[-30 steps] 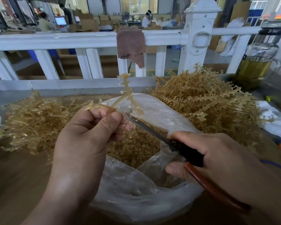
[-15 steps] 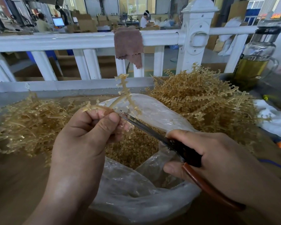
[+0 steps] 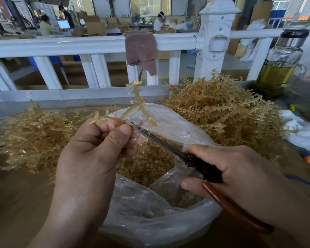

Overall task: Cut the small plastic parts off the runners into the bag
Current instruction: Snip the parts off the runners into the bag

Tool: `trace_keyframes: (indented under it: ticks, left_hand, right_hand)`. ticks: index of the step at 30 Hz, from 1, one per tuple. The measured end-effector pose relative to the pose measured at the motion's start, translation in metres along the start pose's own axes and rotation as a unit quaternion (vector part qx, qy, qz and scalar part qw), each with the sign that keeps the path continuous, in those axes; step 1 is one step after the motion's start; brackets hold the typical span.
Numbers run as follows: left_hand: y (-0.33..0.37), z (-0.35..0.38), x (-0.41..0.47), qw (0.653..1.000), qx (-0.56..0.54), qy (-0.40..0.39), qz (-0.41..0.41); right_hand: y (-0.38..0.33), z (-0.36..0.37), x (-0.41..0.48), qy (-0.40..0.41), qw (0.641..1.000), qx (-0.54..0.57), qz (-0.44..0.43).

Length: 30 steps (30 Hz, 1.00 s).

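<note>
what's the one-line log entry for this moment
left hand: pinches runner over bag | right hand: grips scissors, tips at runner | bag: open, cut parts inside

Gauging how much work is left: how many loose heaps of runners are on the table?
2. The left heap lies left of the bag; the right heap lies behind it, to its right. One more runner is in the left hand. Others may be hidden.

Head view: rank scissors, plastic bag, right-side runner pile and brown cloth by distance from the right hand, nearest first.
1. scissors: gripped in the right hand.
2. plastic bag: just below and left of it.
3. runner pile: behind it, on the right.
4. brown cloth: draped on the far rail.
</note>
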<state>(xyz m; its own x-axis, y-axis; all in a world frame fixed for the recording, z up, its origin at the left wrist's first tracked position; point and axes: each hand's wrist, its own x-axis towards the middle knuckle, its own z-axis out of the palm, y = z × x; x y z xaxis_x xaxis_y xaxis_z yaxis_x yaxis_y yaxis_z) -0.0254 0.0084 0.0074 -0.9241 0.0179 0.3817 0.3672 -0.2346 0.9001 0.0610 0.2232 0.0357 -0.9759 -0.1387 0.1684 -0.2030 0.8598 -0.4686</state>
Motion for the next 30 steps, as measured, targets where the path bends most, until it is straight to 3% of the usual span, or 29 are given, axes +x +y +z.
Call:
trace_keyframes:
  ticks: [30]
  left_hand:
    - [-0.0022,-0.0005,-0.0017,1.0,-0.004,-0.006,0.011]
  right_hand:
    - [-0.0027,0.0021,-0.0005,0.036,0.999,-0.012,-0.018]
